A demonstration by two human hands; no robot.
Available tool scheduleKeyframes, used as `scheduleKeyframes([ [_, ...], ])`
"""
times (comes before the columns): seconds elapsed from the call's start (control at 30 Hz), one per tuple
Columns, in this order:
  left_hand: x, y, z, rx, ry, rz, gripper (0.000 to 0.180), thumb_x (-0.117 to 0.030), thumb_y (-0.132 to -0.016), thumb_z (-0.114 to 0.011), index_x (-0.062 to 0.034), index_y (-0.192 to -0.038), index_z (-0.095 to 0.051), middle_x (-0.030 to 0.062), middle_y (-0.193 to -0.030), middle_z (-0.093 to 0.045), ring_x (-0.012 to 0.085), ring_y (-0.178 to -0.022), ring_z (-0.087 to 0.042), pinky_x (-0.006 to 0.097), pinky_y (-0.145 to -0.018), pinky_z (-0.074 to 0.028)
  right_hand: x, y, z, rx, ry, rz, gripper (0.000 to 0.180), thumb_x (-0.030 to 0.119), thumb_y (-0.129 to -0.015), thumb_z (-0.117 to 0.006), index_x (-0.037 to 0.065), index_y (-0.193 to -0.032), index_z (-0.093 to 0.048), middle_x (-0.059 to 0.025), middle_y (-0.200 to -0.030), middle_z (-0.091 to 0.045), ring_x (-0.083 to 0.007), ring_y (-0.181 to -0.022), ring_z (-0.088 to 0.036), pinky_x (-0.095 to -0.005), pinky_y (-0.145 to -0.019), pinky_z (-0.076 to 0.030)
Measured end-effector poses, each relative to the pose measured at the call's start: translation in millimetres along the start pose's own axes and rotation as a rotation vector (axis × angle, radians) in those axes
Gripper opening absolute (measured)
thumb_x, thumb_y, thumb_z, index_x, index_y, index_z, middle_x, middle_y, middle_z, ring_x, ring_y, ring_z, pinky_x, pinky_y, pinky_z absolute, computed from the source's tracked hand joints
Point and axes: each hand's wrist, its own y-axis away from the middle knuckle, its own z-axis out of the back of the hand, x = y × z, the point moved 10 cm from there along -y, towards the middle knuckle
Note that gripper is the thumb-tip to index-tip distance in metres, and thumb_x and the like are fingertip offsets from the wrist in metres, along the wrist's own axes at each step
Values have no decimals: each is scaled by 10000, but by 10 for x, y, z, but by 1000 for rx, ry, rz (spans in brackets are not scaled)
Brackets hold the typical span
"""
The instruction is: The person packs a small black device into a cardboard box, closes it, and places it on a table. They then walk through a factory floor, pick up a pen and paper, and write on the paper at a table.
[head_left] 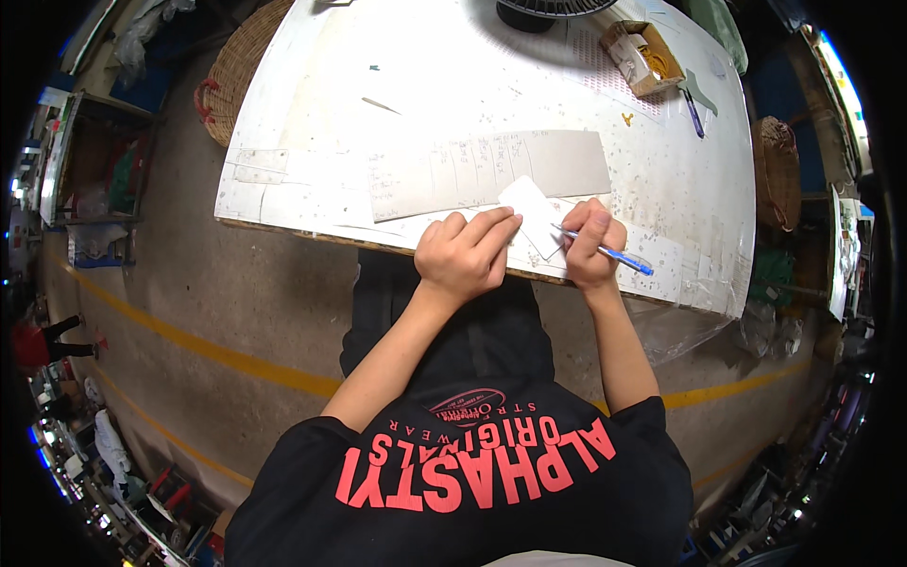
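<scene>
A small white card lies tilted at the table's near edge, its upper corner overlapping a long strip of grey cardboard with handwritten columns. My left hand has its bent fingers together, with the fingertips pressing the card's left edge; its thumb is mostly hidden. Between the closed fingers of my right hand is a blue and clear pen, its tip pointing left at the card's right side. Any writing on the card is too faint to make out.
On the white table, a cardboard box with yellow items stands at the far right, near a dark blue pen. A round black device sits at the far edge. Wicker baskets flank the table.
</scene>
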Motion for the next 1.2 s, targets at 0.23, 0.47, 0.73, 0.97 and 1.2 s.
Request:
scheduleKeyframes([
  [0.23,27,-18,-34,8,-15,5,205,-179,-764,-732,-235,-948,-803,-123,-965,-739,120,-579,-506,273,-516,-365,165,-105,-184,93,165,114,504,266,-1107,-380,18,-705,-555,-96,-616,-565,-206,-524,-558,-326,-536,-446],
  [0.47,21,-24,-41,11,-19,-2,230,-173,-742,-731,-236,-951,-804,-123,-965,-740,121,-577,-505,271,-515,-362,201,-111,-168,78,196,125,509,244,-1106,-381,12,-686,-551,-101,-615,-568,-216,-520,-554,-335,-537,-449],
  [0.73,39,-16,-58,-1,-8,14,313,-117,-689,-700,-237,-954,-815,-117,-969,-757,129,-550,-497,261,-513,-398,165,-143,-177,99,204,74,511,245,-1110,-386,8,-687,-548,-104,-615,-561,-213,-524,-548,-334,-542,-446],
  [0.97,30,-18,-51,-2,-13,9,304,-120,-699,-706,-239,-956,-816,-119,-966,-757,123,-553,-500,264,-513,-393,124,-151,-231,149,199,42,503,258,-1112,-395,14,-700,-552,-113,-610,-551,-216,-523,-547,-337,-546,-444],
  [1.2,28,-17,-62,0,-15,8,283,-143,-715,-713,-241,-960,-813,-123,-969,-753,126,-556,-496,266,-515,-379,121,-147,-230,154,185,44,499,256,-1113,-403,14,-700,-547,-107,-601,-536,-210,-519,-534,-336,-545,-439],
])
